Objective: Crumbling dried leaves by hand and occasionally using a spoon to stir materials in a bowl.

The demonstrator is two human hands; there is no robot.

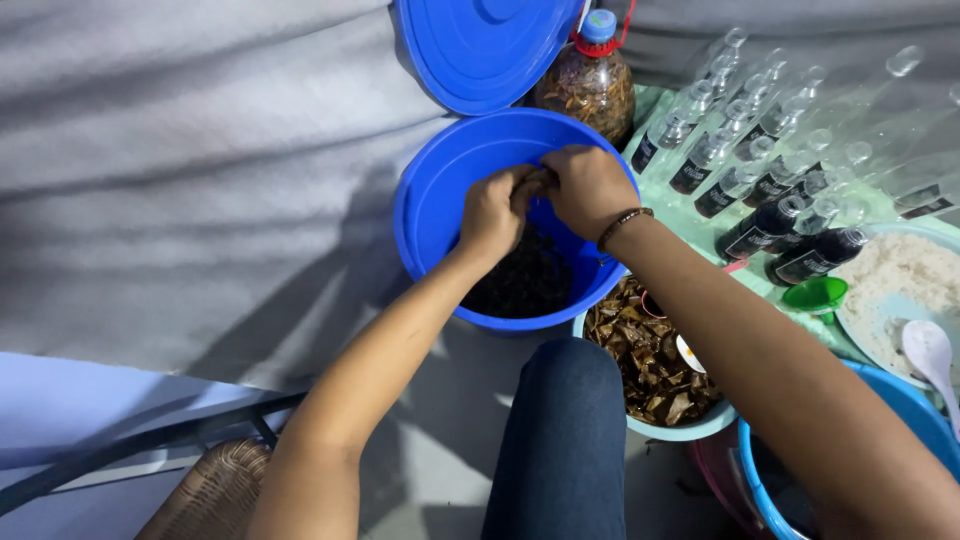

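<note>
A woven basket-like object [210,490] sat at the lower left, beside a dark metal bar [150,440] on the grey floor [180,170].

The left hand [492,212] was held over the blue bucket [425,215], fingers curled nearly closed around a small clump of dark material [540,181]. The right hand [590,190] met it directly from the other side, fingers bent and pinching the same clump, a beaded bracelet [624,222] at its wrist. Both hands touched each other above the bucket's interior. How tightly either grip closed could not be determined, as the knuckles hid the fingertips.

Handling note, as a judgement: working the clump well would call for keeping both hands inside the rim line, so that loosened pieces dropped back into the bucket, and for pulling apart gently rather than tearing.

Containers, continuing rightward:
- The bucket held a dark, fine-shredded mass [525,285] on its bottom. Its blue lid [480,45] leaned upright behind it.
- A plastic bottle [590,85] with a blue cap held brownish dried matter.
- A pale bowl [690,430] held brown dried leaf pieces [650,360].
- Small clear bottles [760,150] lay in rows; the nearer ones contained dark liquid.
- A green funnel [815,295] sat beside them.
- A dish [850,330] held white grains [900,280] and a white spoon [930,350].
</note>
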